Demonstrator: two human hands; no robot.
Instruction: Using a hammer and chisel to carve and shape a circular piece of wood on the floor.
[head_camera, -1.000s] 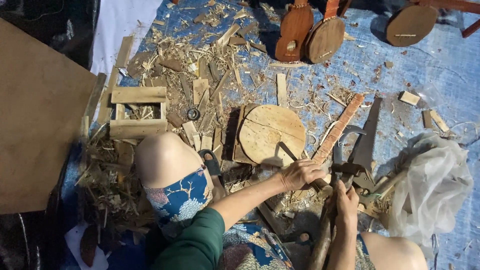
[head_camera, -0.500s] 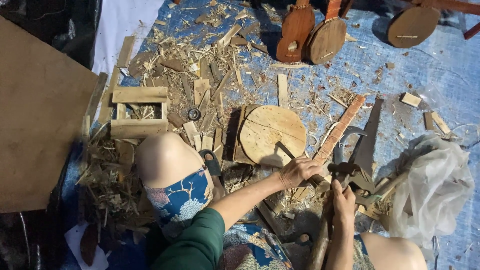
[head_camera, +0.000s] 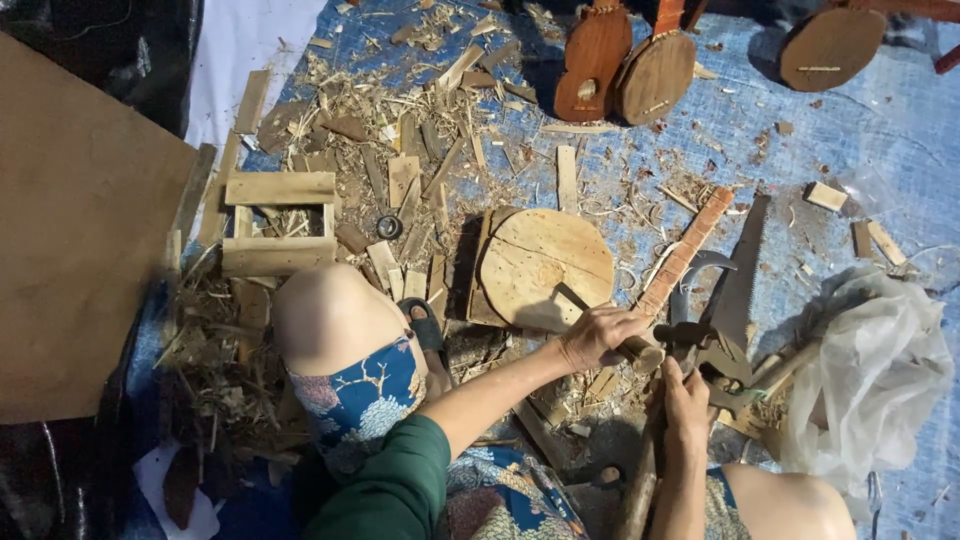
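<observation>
At far left a large brown board (head_camera: 75, 280) lies flat, and beside it a small wooden frame (head_camera: 275, 225) sits among shavings and offcuts on the blue tarp (head_camera: 900, 160). Your bare left knee (head_camera: 325, 315) rises just below that frame. At centre a round wooden block (head_camera: 548, 265) rests on the tarp. Your left hand (head_camera: 598, 338) lies just below the block's lower right edge, fingers curled tight around a short wooden handle (head_camera: 640, 352). Your right hand (head_camera: 688, 400) sits just beside and below it, closed around a long wooden piece (head_camera: 640, 490) running down between your knees. A fretted instrument neck (head_camera: 688, 250) and a handsaw (head_camera: 745, 270) lie just right of the block. Three small unfinished instrument bodies (head_camera: 655, 75) lie at the top, and a crumpled plastic bag (head_camera: 875, 375) sits at far right.
</observation>
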